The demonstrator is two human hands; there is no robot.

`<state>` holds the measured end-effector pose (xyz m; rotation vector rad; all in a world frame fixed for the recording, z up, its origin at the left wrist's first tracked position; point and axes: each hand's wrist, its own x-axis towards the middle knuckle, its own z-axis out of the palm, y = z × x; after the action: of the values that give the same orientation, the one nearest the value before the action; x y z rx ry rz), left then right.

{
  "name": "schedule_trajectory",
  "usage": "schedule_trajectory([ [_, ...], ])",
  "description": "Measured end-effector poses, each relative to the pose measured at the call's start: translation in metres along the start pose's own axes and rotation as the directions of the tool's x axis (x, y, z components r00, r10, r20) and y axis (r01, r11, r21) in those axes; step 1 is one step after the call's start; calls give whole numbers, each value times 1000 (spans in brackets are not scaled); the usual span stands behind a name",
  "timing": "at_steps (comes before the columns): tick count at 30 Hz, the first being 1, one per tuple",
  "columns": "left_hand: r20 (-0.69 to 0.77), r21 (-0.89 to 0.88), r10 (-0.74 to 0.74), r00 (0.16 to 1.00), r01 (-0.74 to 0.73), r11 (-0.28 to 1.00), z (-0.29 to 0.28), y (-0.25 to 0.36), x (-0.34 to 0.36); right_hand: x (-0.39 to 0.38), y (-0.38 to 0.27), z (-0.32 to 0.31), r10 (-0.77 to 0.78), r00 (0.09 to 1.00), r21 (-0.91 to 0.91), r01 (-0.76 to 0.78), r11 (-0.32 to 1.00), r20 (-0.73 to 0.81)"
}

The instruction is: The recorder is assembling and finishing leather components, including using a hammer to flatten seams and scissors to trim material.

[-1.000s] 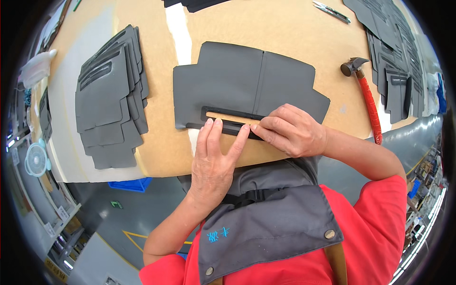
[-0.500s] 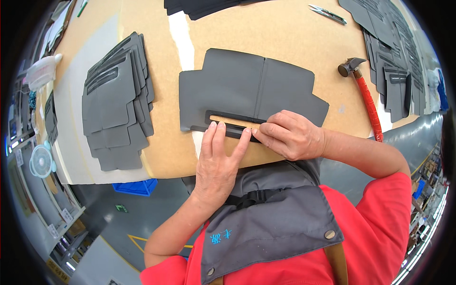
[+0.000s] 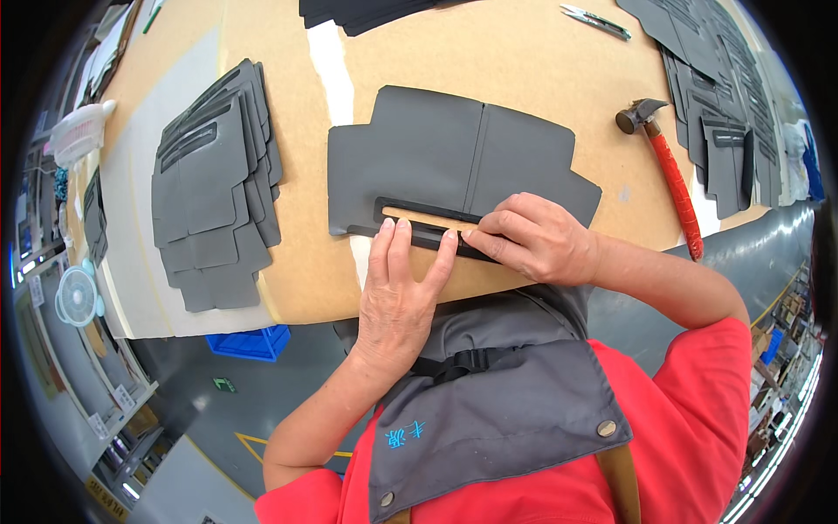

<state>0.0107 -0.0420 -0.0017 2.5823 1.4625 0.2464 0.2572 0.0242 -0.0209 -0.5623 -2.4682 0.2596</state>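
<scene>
A dark grey leather-like panel [image 3: 428, 153] lies flat before me, with a fold line across it and a long black-edged slot close to its near edge. The fingers of my left hand [image 3: 397, 293] are stretched out and spread, their tips pressing on the strip [image 3: 419, 230] below the slot. My right hand [image 3: 541, 240] is closed in a pinch at the slot's right end, on the panel's near edge. Its fingertips hide the exact spot that they grip.
Left of the panel lies a stack of similar grey pieces [image 3: 205, 196]. On the right rest a red-handled hammer [image 3: 672, 188], thread snips [image 3: 596, 22] and more stacked pieces [image 3: 724, 96]. Black material [image 3: 367, 13] lies at the far edge. A blue crate [image 3: 249, 343] stands below the table [image 3: 305, 297].
My right fingertips have shifted slightly along the strip at the slot's right end. My left fingers stay pressed on it. The whole view has moved a little.
</scene>
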Motion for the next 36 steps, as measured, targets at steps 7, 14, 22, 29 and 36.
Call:
schedule_trajectory([
  [7,-8,-33,-57,998,57,998,1,3,0,-2,0,-1,26,1000,22,-27,999,12],
  [14,-29,-33,-3,1000,2,999,2,0,0,-1,-3,-2,13,1000,1,-13,1000,18],
  [22,-9,-17,11,1000,-11,1000,1,1,0,-6,-6,-5,138,990,97,-139,986,16],
  [29,-32,-36,13,999,-14,999,2,-1,1,-6,-5,-8,136,989,101,-141,985,55],
  [36,-20,-47,-28,999,27,999,3,2,0,-8,-7,-4,97,995,63,-98,993,11],
])
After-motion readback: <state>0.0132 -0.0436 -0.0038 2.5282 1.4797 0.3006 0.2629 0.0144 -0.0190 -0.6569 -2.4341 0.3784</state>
